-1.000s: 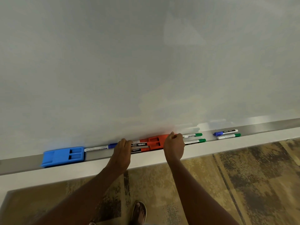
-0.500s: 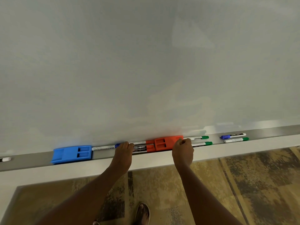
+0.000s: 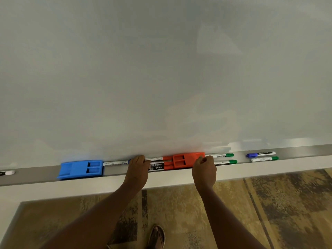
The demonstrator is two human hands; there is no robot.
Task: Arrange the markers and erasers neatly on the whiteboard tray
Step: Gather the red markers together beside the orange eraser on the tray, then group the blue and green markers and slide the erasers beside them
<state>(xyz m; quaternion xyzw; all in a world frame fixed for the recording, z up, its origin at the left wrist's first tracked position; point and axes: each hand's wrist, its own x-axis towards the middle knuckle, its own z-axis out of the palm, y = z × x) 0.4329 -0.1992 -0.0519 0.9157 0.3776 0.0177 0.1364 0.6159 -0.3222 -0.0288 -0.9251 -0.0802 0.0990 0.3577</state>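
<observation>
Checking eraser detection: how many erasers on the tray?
2. Blue eraser sits left of the left hand; red eraser lies between the hands, the right hand at its right end. None seems hidden.

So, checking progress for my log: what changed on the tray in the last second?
Very little. The left hand edged left, nearly covering the cap of the blue marker. The right hand stays at the right end of the red eraser. Blue eraser and green markers have not moved.

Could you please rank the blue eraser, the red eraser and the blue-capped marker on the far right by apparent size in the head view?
1. blue eraser
2. red eraser, partly covered by the right hand
3. blue-capped marker
</observation>
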